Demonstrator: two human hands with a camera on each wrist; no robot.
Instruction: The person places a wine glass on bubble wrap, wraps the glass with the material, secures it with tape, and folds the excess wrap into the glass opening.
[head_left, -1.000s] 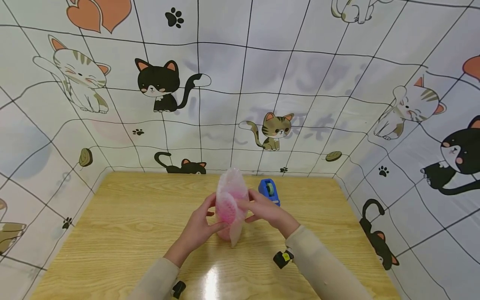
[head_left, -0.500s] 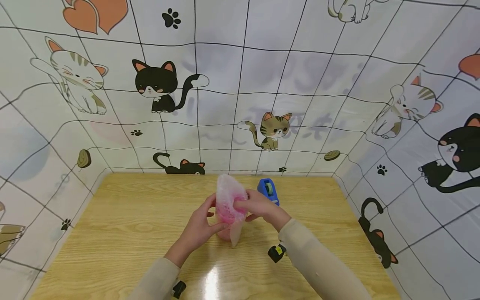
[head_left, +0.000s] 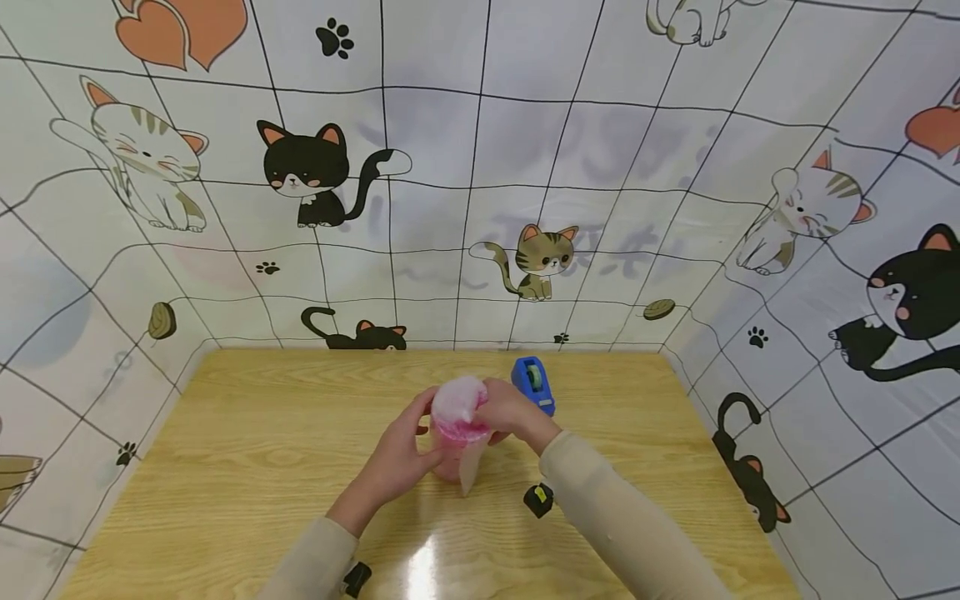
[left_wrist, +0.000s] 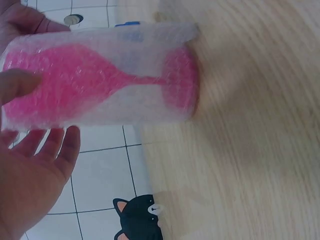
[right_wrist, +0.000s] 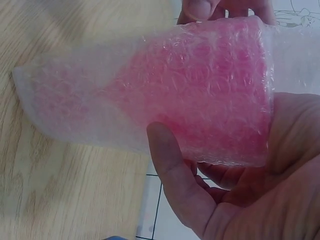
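Note:
A pink stemmed goblet (left_wrist: 75,80) wrapped in bubble wrap (right_wrist: 215,90) stands upright on the table in the head view, its bowl at the top and foot below. My left hand (head_left: 401,442) grips the wrapped bowl from the left, thumb in front. From the right, my right hand (head_left: 513,412) holds the upper end, its fingers at the folded-over top of the wrap. The right wrist view shows my right thumb (right_wrist: 167,155) lying along the wrapped bowl. A loose wrap flap (head_left: 470,467) hangs down in front of the goblet.
A blue tape dispenser (head_left: 534,385) stands just behind the right hand. The wooden table (head_left: 285,417) meets a cloth backdrop (head_left: 435,208) printed with cats at its back and sides.
The tall upper end of the bubble wrap has been folded down over the goblet's mouth. My right hand has moved slightly left and inward; the left hand has kept its grip.

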